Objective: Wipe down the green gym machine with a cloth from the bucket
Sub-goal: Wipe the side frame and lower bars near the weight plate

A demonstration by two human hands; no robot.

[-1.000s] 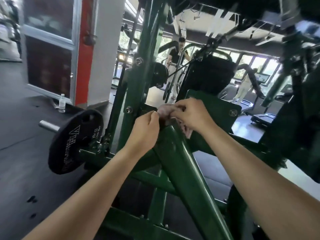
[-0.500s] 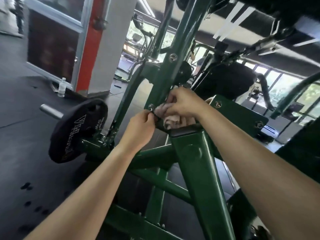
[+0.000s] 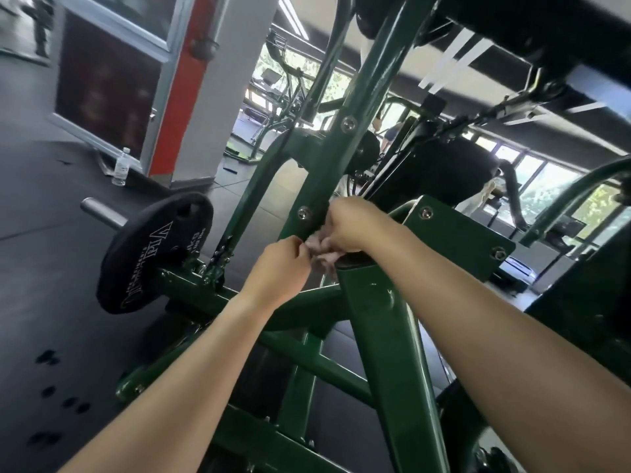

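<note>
The green gym machine [image 3: 386, 339] fills the middle of the view, with a thick slanted post running up from the bottom. At the top end of that post sits a small pale pinkish cloth [image 3: 322, 256], bunched against the upright green bar. My right hand [image 3: 351, 225] lies curled over the cloth from above and covers most of it. My left hand [image 3: 285, 266] pinches the cloth's left edge with its fingertips. No bucket is in view.
A black weight plate [image 3: 150, 250] sits on a steel peg at the machine's left. A water bottle [image 3: 121, 167] stands on the dark floor by a red and grey pillar [image 3: 201, 87]. Black pads and other machines crowd the right and back.
Both hands stay on the cloth at the top of the slanted post. The view has tilted upward and shifted, so the upright bar now shows more. The left hand has closed in on the cloth's edge.
</note>
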